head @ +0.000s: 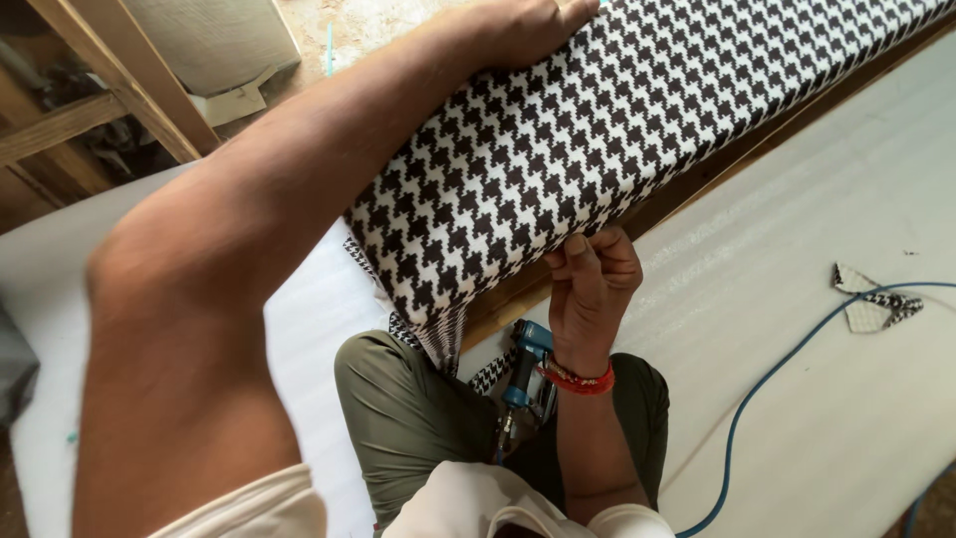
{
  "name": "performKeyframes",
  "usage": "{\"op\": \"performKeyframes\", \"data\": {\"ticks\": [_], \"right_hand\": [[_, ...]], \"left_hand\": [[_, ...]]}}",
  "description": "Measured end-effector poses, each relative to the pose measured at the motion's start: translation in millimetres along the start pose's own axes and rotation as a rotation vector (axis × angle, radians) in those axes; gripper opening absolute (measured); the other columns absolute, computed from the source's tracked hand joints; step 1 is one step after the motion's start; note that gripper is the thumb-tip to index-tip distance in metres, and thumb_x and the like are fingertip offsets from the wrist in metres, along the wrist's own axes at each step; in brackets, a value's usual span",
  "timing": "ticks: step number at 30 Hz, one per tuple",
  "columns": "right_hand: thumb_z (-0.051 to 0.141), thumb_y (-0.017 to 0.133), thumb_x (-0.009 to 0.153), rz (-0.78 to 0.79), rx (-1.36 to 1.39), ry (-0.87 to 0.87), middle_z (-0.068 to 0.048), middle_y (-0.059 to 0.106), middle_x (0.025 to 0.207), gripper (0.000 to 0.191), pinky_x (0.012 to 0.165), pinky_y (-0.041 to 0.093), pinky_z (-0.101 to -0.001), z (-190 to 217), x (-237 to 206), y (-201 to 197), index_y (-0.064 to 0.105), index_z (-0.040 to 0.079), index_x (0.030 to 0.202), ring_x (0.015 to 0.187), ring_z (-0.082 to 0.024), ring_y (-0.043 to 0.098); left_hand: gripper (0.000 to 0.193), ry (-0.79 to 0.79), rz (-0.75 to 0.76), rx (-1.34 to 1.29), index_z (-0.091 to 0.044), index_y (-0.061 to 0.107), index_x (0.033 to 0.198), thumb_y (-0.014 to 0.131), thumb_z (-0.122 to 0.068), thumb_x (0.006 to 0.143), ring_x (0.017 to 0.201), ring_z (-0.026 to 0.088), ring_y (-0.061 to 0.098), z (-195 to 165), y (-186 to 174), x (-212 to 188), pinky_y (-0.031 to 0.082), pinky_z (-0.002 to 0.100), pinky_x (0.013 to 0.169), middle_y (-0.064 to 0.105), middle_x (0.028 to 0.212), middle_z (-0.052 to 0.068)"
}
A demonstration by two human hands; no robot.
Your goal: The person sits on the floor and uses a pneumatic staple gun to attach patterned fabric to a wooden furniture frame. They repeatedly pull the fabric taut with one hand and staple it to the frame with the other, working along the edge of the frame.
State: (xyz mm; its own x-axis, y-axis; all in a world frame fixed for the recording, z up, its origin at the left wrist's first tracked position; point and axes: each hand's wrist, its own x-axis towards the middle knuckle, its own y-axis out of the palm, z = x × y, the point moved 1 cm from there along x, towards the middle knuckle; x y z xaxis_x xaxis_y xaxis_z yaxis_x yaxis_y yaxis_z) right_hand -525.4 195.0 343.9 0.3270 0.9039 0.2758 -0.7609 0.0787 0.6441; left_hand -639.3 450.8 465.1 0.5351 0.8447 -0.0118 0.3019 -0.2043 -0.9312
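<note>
Head view: I take the upholstered panel [597, 130] as my landmark, a long padded slab wrapped in black-and-white houndstooth fabric, running from the middle of the frame up toward the top right corner. My right hand [590, 284] sits at the panel's lower edge, near its closest corner. The fingers [578, 261] are curled in tight, pinching the fabric where it folds under the edge; a red bracelet [578, 380] circles the wrist below. My left hand [528, 28] lies on the panel's upper far side, palm down, fingers laid nearly flat and close together on the cloth, pressing rather than gripping; the fingertips run out of the frame at the top, so I cannot tell how they end.

The fabric looks taut and smooth across the top face, with loose ends hanging off the near corner over my knee. A strip of bare wood shows along the underside of the lower edge.

Just below the panel's near corner, between my legs, rests a blue pneumatic stapler [522, 374], and a blue air hose [787, 369] curves away to the right of it. Well to the right of the panel, on the white sheet [797, 229] covering the work surface, lies a small houndstooth scrap [874, 302].
</note>
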Motion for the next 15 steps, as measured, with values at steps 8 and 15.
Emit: {"op": "performKeyframes", "data": {"ticks": [8, 15], "right_hand": [[0.003, 0.073, 0.100, -0.011, 0.021, -0.003, -0.006, 0.070, 0.079, 0.013, 0.075, 0.063, -0.0270, -2.6, -0.1, 0.1, 0.062, 0.004, 0.093, 0.071, -0.011, 0.070], [0.003, 0.073, 0.098, -0.012, 0.065, -0.001, -0.006, 0.072, 0.080, 0.010, 0.070, 0.062, -0.0245, -6.4, -1.0, -3.8, 0.064, 0.004, 0.095, 0.071, -0.012, 0.072]], "left_hand": [[0.075, 0.118, 0.016, 0.116, -0.006, 0.006, 0.163, 0.017, -0.056, 0.108, 0.155, 0.039, 0.009, -48.7, -0.8, -65.3, 0.014, 0.054, 0.125, 0.008, 0.168, 0.023], [0.071, 0.228, 0.038, 0.242, -0.009, 0.007, 0.162, 0.016, -0.053, 0.107, 0.155, 0.038, 0.001, -86.8, -8.3, -120.2, 0.002, 0.057, 0.124, 0.002, 0.170, 0.017]]}}
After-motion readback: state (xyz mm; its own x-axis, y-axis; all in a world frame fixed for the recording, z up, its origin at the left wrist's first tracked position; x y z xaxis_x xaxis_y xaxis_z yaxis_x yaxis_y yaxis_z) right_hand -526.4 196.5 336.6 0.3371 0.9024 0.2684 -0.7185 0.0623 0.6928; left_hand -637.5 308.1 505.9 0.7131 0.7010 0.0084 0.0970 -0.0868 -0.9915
